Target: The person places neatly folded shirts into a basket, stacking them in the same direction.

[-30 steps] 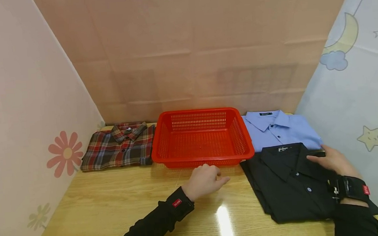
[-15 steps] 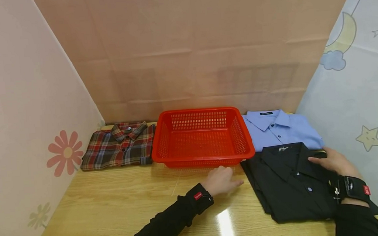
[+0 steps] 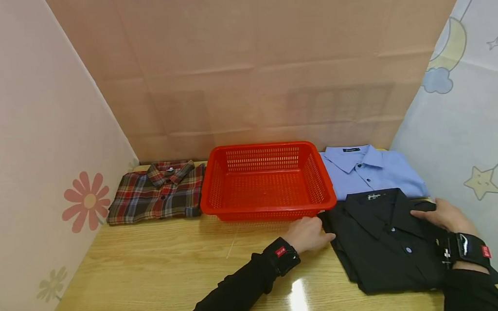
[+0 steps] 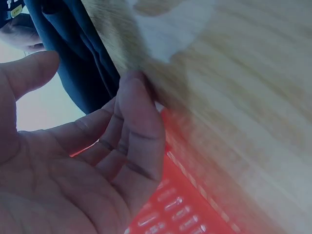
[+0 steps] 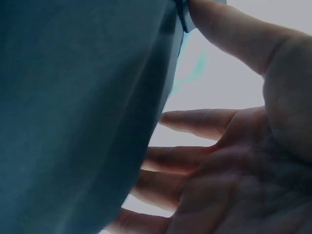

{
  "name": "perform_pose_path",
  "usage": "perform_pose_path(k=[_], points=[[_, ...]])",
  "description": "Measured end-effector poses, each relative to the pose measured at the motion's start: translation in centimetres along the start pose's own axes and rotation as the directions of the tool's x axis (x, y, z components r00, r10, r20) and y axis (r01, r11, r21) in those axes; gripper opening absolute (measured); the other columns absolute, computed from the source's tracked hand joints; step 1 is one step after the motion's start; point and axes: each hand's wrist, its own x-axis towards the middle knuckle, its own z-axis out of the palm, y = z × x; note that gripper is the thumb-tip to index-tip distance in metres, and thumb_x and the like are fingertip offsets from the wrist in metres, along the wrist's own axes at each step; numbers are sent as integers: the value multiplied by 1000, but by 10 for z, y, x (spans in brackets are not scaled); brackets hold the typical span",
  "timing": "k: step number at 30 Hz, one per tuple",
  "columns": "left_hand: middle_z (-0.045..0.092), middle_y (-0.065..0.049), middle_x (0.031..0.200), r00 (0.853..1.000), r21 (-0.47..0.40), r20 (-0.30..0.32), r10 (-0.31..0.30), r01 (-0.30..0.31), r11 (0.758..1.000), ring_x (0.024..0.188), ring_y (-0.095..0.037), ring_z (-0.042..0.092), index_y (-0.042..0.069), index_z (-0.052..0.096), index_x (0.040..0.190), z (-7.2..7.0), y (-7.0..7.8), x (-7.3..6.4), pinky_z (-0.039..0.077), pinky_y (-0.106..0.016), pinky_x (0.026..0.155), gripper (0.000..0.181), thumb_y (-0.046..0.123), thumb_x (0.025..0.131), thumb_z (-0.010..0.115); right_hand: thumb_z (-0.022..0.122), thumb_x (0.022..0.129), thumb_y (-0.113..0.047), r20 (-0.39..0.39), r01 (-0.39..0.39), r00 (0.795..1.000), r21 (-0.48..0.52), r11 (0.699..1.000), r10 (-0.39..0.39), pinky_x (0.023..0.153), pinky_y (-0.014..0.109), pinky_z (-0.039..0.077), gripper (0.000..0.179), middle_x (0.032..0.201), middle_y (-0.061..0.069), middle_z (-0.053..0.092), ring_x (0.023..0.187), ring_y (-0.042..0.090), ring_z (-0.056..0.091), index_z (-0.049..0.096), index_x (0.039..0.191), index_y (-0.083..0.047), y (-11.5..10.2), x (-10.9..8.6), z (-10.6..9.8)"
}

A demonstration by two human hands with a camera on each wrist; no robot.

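A folded black shirt (image 3: 381,242), collar at the far end, lies at the right of the table. My right hand (image 3: 451,217) is at its far right edge. In the right wrist view the thumb (image 5: 234,29) touches the cloth from above, and the fairly straight fingers (image 5: 195,122) reach the shirt's edge, their tips partly hidden. My left hand (image 3: 308,234) is beside the shirt's left edge, in front of the basket, with thumb apart from loosely bent fingers. In the left wrist view the left hand (image 4: 97,146) holds nothing; dark cloth (image 4: 73,53) appears beyond it.
A red plastic basket (image 3: 268,208) stands at the back middle with nothing in it. Left of it lies a folded plaid shirt (image 3: 160,196); right of it, a folded light blue shirt (image 3: 373,172) borders the black one. Patterned walls (image 3: 470,123) flank the wooden table (image 3: 153,280).
My left hand has moved right along the table to the black shirt's left edge. My right hand has shifted slightly right, staying at the shirt's far right edge.
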Motion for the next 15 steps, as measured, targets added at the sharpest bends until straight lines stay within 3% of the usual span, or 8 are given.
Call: perform_pose_path(k=[7, 15], points=[[36, 5, 56, 998, -17, 31, -54, 55, 998, 50, -11, 45, 15, 53, 61, 5, 14, 11, 33, -22, 46, 48, 51, 92, 62, 55, 92, -53, -21, -38, 999, -28, 999, 37, 79, 57, 46, 92, 100, 42, 45, 90, 50, 50, 28, 115, 32, 7, 0, 3], [39, 5, 54, 996, -39, 34, -81, 83, 996, 55, -10, 48, 16, 52, 56, 8, 33, 21, 36, -22, 50, 55, 59, 88, 62, 56, 91, -54, -21, -23, 1000, -58, 998, 22, 81, 60, 46, 94, 102, 45, 45, 91, 53, 51, 32, 114, 34, 4, 4, 3]])
